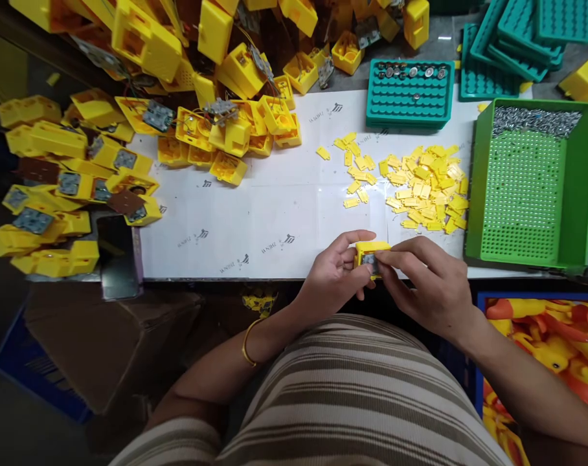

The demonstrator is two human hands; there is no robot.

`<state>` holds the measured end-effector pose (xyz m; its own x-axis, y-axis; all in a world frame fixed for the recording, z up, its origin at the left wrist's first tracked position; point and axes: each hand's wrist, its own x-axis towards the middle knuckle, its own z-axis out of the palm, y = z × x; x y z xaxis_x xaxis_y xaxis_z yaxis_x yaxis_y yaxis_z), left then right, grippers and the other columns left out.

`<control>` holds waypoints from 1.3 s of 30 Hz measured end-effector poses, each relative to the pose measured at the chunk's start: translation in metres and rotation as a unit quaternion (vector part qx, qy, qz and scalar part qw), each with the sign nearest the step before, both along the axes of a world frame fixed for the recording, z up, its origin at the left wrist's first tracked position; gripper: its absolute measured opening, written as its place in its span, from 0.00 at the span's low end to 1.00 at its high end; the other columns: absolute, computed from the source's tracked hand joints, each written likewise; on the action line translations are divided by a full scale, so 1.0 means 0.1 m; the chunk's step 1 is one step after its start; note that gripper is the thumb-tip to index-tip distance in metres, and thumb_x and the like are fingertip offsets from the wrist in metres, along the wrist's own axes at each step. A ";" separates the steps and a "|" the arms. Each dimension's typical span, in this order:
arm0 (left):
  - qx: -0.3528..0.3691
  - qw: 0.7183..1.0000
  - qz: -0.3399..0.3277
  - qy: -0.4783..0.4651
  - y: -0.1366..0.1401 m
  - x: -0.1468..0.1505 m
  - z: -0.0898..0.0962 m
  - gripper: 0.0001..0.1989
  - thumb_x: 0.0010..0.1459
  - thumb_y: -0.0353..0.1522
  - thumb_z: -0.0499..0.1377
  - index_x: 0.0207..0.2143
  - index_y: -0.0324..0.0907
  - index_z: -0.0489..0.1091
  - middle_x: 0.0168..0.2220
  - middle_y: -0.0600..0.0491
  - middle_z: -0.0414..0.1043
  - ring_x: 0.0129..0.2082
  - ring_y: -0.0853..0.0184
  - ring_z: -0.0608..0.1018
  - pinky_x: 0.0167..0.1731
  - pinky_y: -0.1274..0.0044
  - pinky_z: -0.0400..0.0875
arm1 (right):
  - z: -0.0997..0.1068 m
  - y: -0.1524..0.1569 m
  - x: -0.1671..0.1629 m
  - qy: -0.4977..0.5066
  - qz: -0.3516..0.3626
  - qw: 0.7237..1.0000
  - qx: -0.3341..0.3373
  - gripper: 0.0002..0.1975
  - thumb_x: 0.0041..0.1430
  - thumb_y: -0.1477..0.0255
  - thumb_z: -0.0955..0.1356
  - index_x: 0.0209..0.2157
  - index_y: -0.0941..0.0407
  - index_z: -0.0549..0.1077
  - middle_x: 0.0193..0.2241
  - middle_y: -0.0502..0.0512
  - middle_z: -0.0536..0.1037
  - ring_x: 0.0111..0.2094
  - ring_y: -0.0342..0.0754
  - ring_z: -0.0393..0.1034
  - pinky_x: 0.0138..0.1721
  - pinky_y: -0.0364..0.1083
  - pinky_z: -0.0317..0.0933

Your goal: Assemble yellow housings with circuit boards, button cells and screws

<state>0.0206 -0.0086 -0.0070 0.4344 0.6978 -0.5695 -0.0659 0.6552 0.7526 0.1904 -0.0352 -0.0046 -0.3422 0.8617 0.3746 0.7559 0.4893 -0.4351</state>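
Note:
My left hand (pixel 330 272) is closed round a small yellow plastic housing (pixel 373 246) above the table's front edge. A grey part (pixel 370 259) shows in the open face of this housing, beside my left thumb. From the right, my right hand (pixel 427 281) reaches in with bent fingers pressed together. Its fingertips touch the housing and the grey part's right side; anything pinched between them is hidden. Small yellow plastic plates (pixel 427 184) lie in a loose heap just beyond my hands.
Yellow housings (pixel 228 168) with wires and grey parts crowd the left and back. A teal tray (pixel 410 97) bears round metal pieces. The green basket (pixel 473 188) on the right contains small metal pieces. A phone (pixel 119 259) overhangs the front edge. Yellow-orange toys (pixel 556 356) fill a crate below.

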 end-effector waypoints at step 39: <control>0.067 0.996 0.047 -0.033 -0.10 0.14 -0.14 0.18 0.52 0.34 0.64 0.46 0.40 0.72 0.33 0.53 0.76 0.25 0.75 0.74 0.24 0.84 0.72 | -0.09 -0.14 0.00 0.149 -0.059 0.987 -0.014 0.09 0.57 0.80 0.68 0.40 0.58 0.71 0.36 0.57 0.71 0.37 0.44 0.69 0.34 0.43 0.68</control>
